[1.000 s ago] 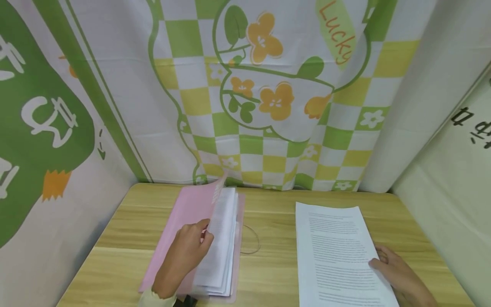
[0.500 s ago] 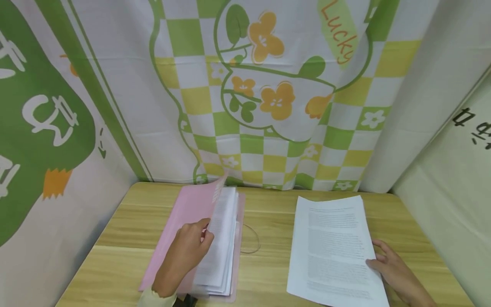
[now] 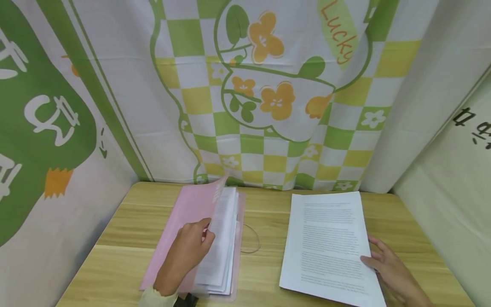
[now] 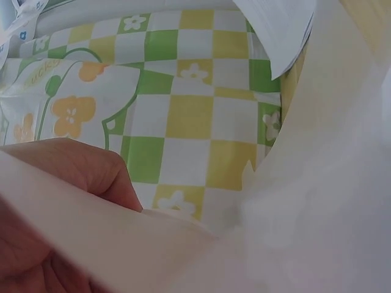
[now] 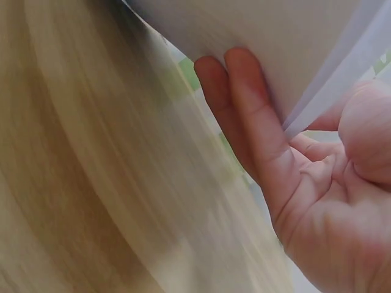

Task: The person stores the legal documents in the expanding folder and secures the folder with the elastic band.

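Observation:
A pink folder (image 3: 192, 204) lies at the left of the table, its translucent cover partly lifted over a stack of printed papers (image 3: 218, 256). The left hand (image 3: 186, 251) pinches the cover's edge between thumb and curled fingers; the left wrist view shows this hand (image 4: 67, 207) close up behind the pale cover. At the right, the right hand (image 3: 393, 270) holds printed sheets (image 3: 330, 243) by their right edge, thumb on top. In the right wrist view, fingers of the right hand (image 5: 293, 171) lie against the underside of the sheets (image 5: 256, 30), which are raised off the wood.
A thin elastic loop (image 3: 258, 243) extends from the folder's right side onto the wooden table (image 3: 268, 213). Behind the table hangs a checked, flowered cloth (image 3: 276, 149). Printed cloth walls stand at the left (image 3: 111, 204) and right (image 3: 441, 192).
The right hand and its sheets have moved a little left and away from the person, and the sheets' near edge has come into view. The left hand and folder have stayed nearly still.

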